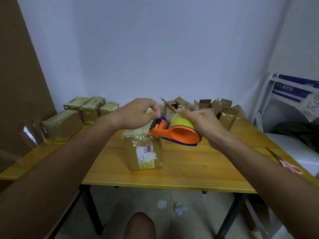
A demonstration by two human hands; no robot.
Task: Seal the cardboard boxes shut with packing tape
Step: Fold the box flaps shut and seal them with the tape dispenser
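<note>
My right hand (202, 125) grips the tape dispenser (174, 133) just above the box (144, 152) on the table (198, 169), cutter end pointing left toward my left hand (138, 114), whose fingertips pinch there.

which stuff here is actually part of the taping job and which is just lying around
Part of the job:
tape dispenser, held by the right hand and pinched at the front by the left hand
box in front
open boxes
taped boxes

Lying about:
scissors
paper scraps on the floor
</note>
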